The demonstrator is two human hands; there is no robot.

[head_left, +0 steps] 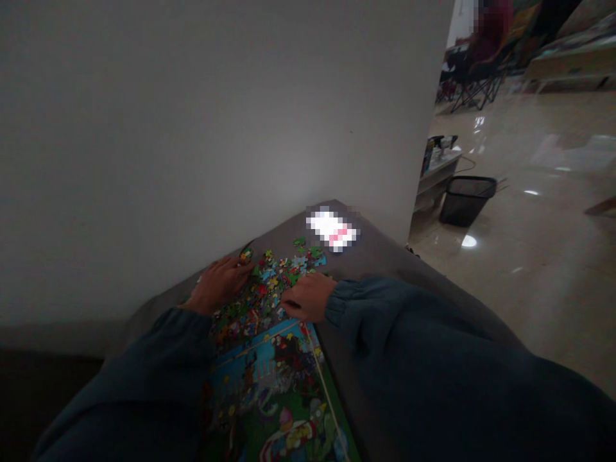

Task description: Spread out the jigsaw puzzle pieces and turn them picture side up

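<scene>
**Two bare hands at a heap of loose jigsaw pieces, grey surface, lower centre**

The loose jigsaw pieces [269, 282] lie in a scattered heap at lower centre of the frame, a few strays toward the far corner of the grey padded surface [370, 256]. Left hand [219, 284] lies flat at the heap's left edge — fingers extended, slightly apart, tips reaching a small piece near the wall, no clear grip. Right hand [308, 297] rests at the heap's right side, fingers curled and close together, tips down among the pieces; whether they pinch one can't be told. Both hands sit low and close to the heap, wrists in dark teal sleeves [385, 327].

Just below the heap and touching it, a colourful printed puzzle picture [264, 391] fills the bottom of the frame — box lid or assembled section, can't tell. Past the pieces lies a blurred white-and-pink card [332, 229] against the white wall [192, 128]. At right, on the glossy tile floor [510, 147]: a black mesh wastebasket [466, 201], a low shelf [436, 176], and a seated person [488, 29] in a folding chair [474, 80], upper right.
</scene>
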